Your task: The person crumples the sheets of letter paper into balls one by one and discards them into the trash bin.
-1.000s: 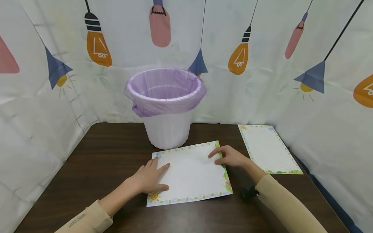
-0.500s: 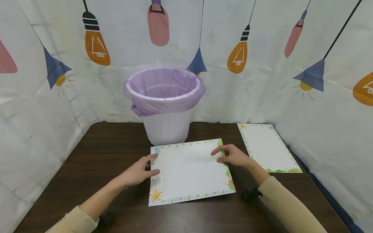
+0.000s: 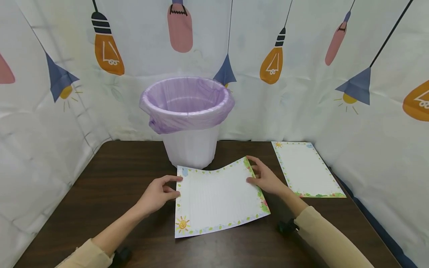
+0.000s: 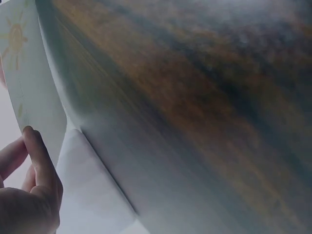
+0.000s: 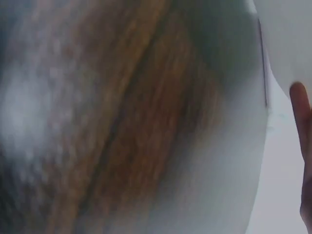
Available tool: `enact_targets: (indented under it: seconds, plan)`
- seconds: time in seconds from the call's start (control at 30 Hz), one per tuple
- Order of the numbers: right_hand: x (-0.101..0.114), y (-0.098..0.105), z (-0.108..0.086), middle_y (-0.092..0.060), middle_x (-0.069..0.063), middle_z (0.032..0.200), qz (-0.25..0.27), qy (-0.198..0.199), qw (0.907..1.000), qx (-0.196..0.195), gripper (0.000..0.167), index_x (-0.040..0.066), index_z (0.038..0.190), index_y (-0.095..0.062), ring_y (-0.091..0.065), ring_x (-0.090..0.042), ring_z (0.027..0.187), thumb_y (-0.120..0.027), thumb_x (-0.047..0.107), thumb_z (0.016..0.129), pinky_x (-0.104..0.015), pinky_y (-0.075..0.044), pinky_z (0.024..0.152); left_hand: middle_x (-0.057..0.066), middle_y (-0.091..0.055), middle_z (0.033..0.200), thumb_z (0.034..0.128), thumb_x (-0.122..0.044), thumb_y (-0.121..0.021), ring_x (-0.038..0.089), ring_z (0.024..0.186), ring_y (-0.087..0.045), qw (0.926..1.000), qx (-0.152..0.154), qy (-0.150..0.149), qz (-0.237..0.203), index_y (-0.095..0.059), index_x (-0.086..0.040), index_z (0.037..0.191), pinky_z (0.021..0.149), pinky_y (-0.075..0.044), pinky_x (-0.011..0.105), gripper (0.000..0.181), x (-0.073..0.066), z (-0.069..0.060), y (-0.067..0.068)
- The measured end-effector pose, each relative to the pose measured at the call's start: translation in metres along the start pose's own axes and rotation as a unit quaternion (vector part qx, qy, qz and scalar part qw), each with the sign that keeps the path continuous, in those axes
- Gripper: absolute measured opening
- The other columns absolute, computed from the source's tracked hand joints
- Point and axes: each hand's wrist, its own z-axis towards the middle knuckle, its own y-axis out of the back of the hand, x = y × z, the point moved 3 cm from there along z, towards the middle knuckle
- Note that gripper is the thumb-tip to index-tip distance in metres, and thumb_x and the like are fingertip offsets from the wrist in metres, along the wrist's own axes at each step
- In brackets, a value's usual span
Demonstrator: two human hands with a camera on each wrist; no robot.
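A sheet of lined paper (image 3: 218,197) with a printed leaf-and-sun border is held just above the dark table, its top edge bowed. My left hand (image 3: 154,195) pinches its left edge between thumb and fingers. At the right edge my right hand (image 3: 268,180) grips the sheet, forefinger along the upper corner and thumb on the front. In the left wrist view, the left hand (image 4: 34,190) holds the paper (image 4: 36,83) beside the printed sun. The right wrist view catches only part of the right hand (image 5: 303,131) against the paper (image 5: 287,44).
Behind the sheet stands a white bin (image 3: 191,147) lined with a purple bag (image 3: 187,121). A second bordered sheet (image 3: 310,171) lies flat at the table's right side. The brown table (image 3: 127,175) meets a patterned curtain (image 3: 301,93) at the back and sides.
My left hand has gone from lying spread on the sheet to pinching its left edge. My right forefinger has moved up to the corner, and the sheet has lifted and bent.
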Motion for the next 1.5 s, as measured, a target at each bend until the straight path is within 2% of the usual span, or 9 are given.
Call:
enact_targets:
  seconds: [0.13, 0.2, 0.3, 0.43, 0.67, 0.77, 0.9, 1.2, 1.5]
  plan:
    - [0.006, -0.002, 0.001, -0.062, -0.023, 0.135, -0.019, 0.004, 0.9968, -0.078, 0.072, 0.008, 0.160, -0.028, -0.058, -0.012, 0.057, -0.067, 0.003, 0.100, -0.027, -0.051, 0.056, 0.003, -0.075, 0.081, 0.0906, -0.005, -0.077, 0.019, 0.082, -0.072, 1.0000, -0.008, -0.002, 0.003, -0.061, -0.003, 0.137, 0.072, -0.049, 0.034, 0.049, -0.001, 0.001, 0.000]
    - [0.009, -0.004, 0.001, -0.064, -0.021, 0.133, -0.020, 0.014, 0.9944, -0.103, 0.061, 0.006, 0.154, -0.037, -0.068, -0.013, 0.067, -0.066, 0.006, 0.101, -0.028, -0.055, 0.058, 0.003, -0.075, 0.081, 0.0906, -0.005, -0.077, 0.020, 0.082, -0.072, 0.9999, -0.011, -0.001, 0.002, -0.060, -0.003, 0.138, 0.071, -0.047, 0.033, 0.051, -0.002, 0.000, 0.000]
    - [0.012, -0.007, 0.001, -0.068, -0.017, 0.127, -0.016, 0.031, 0.9922, -0.120, 0.041, 0.006, 0.143, -0.052, -0.074, -0.019, 0.084, -0.063, 0.012, 0.104, -0.033, -0.060, 0.063, 0.004, -0.075, 0.082, 0.0901, -0.004, -0.077, 0.021, 0.081, -0.072, 0.9998, -0.019, -0.001, -0.001, -0.060, -0.004, 0.139, 0.068, -0.045, 0.031, 0.052, -0.003, 0.001, 0.000]
    - [0.017, -0.013, 0.001, -0.071, -0.012, 0.118, -0.047, 0.056, 0.9902, -0.119, 0.030, 0.007, 0.135, -0.063, -0.069, -0.026, 0.087, -0.054, 0.020, 0.110, -0.033, -0.056, 0.070, 0.006, -0.075, 0.088, 0.0887, -0.002, -0.078, 0.021, 0.081, -0.072, 0.9995, -0.028, -0.013, -0.008, -0.060, -0.003, 0.138, 0.059, -0.041, 0.028, 0.053, -0.004, 0.003, -0.003]
    - [0.026, -0.027, 0.001, -0.055, -0.011, 0.148, -0.034, 0.064, 0.9973, -0.015, 0.039, 0.009, 0.148, -0.055, -0.053, -0.028, 0.133, -0.041, 0.020, 0.113, -0.034, -0.046, 0.105, 0.011, -0.072, 0.104, 0.0869, 0.001, -0.078, 0.018, 0.081, -0.072, 0.9990, -0.033, -0.026, -0.017, -0.062, -0.002, 0.137, 0.056, -0.041, 0.027, 0.053, -0.007, 0.005, -0.009]
    - [0.028, -0.033, 0.000, -0.041, -0.009, 0.159, -0.030, 0.075, 0.9962, 0.034, 0.042, 0.010, 0.153, -0.048, -0.046, -0.028, 0.140, -0.046, 0.015, 0.112, -0.036, -0.043, 0.109, 0.010, -0.074, 0.099, 0.0866, 0.001, -0.078, 0.018, 0.081, -0.071, 0.9990, -0.031, -0.027, -0.018, -0.062, -0.004, 0.137, 0.055, -0.041, 0.026, 0.053, -0.008, 0.006, -0.012]
    - [0.030, -0.040, 0.001, -0.029, -0.010, 0.165, -0.044, 0.094, 0.9919, 0.074, 0.049, 0.009, 0.155, -0.044, -0.050, -0.032, 0.137, -0.055, 0.012, 0.108, -0.044, -0.048, 0.104, 0.011, -0.074, 0.099, 0.0862, 0.002, -0.078, 0.018, 0.081, -0.070, 0.9987, -0.030, -0.038, -0.017, -0.063, -0.003, 0.136, 0.051, -0.039, 0.025, 0.053, -0.010, 0.009, -0.015]
    - [0.028, -0.054, 0.006, -0.011, -0.011, 0.169, -0.071, 0.045, 0.9896, 0.116, 0.054, 0.020, 0.156, -0.046, -0.026, -0.034, 0.151, -0.062, 0.026, 0.105, -0.043, -0.051, 0.100, 0.012, -0.065, 0.129, 0.0831, 0.005, -0.080, 0.020, 0.089, -0.070, 0.9967, -0.041, -0.065, -0.027, -0.067, -0.004, 0.130, 0.059, -0.049, 0.025, 0.050, -0.018, 0.013, -0.026]
    - [0.025, -0.055, 0.010, -0.014, -0.022, 0.167, -0.095, 0.026, 0.9878, 0.121, 0.041, 0.020, 0.150, -0.055, -0.015, -0.038, 0.154, -0.049, 0.018, 0.109, -0.062, -0.024, 0.115, 0.009, -0.065, 0.126, 0.0817, 0.011, -0.078, 0.018, 0.088, -0.069, 0.9957, -0.045, -0.079, -0.016, -0.070, -0.004, 0.127, 0.068, -0.055, 0.026, 0.049, -0.023, 0.017, -0.036]
